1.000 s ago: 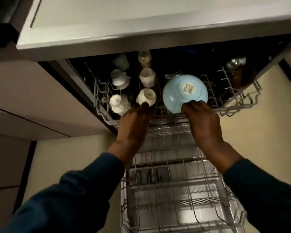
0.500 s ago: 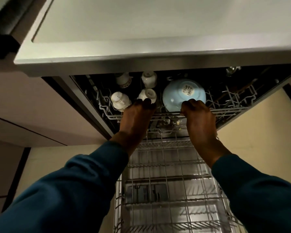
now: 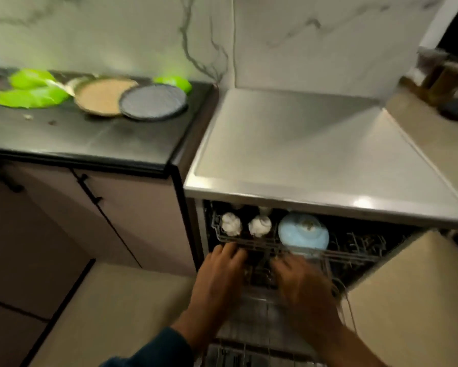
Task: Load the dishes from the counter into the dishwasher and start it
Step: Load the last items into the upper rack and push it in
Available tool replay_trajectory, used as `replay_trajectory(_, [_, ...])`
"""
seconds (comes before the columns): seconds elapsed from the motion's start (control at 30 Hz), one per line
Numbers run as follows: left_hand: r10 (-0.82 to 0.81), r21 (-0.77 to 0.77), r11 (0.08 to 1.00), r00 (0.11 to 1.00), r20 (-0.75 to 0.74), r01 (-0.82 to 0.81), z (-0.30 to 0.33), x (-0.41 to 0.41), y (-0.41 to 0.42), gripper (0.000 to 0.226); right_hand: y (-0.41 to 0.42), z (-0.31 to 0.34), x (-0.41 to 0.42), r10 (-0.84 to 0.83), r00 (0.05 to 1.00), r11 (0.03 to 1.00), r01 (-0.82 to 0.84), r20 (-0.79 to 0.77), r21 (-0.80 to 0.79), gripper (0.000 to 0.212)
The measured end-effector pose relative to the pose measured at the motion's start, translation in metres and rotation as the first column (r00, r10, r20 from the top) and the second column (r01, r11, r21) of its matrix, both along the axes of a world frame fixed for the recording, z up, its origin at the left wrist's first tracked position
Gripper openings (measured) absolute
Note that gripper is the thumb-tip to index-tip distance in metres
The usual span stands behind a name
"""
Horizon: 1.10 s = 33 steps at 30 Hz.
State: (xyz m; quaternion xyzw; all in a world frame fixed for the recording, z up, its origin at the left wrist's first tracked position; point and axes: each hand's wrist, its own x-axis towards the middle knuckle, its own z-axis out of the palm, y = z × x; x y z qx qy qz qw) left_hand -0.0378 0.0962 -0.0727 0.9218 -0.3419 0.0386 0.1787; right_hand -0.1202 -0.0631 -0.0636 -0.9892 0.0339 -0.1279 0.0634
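No writing was legible. Green dishes (image 3: 29,98), a tan plate (image 3: 102,96) and a grey plate (image 3: 153,102) sat on the dark counter (image 3: 85,140). Both hands, left (image 3: 220,276) and right (image 3: 302,284), fingers straight, touched the rack (image 3: 354,256) front, which held white cups (image 3: 231,223) and a blue bowl (image 3: 303,233).

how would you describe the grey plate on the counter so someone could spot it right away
Start at the dark black countertop left of the steel-topped dishwasher. Near its back right end lies the round dark grey plate. It overlaps the edge of a larger round tan plate to its left, and it is the only grey dish among the bright green dishes.
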Motion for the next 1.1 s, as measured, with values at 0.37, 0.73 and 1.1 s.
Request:
replay_trajectory(0.37, [0.224,-0.140,0.968,0.969,0.106,-0.208,0.195,-0.104,0.118,0.037,0.107,0.184,-0.079,0.258,0.937,0.966,-0.247,0.237,-0.075,0.018])
replay_trajectory(0.73, [0.300,-0.138,0.950,0.939,0.168,-0.278,0.252,-0.097,0.203,0.036,0.144,0.233,-0.069,0.245,0.923,0.960,-0.189,0.296,-0.204,0.025])
replay_trajectory(1.1, [0.226,-0.086,0.973,0.948,0.222,-0.212,0.274,0.035,0.306,0.031,0.241,0.223,0.053,0.046,0.933,0.995,-0.073,0.358,0.064,0.024])
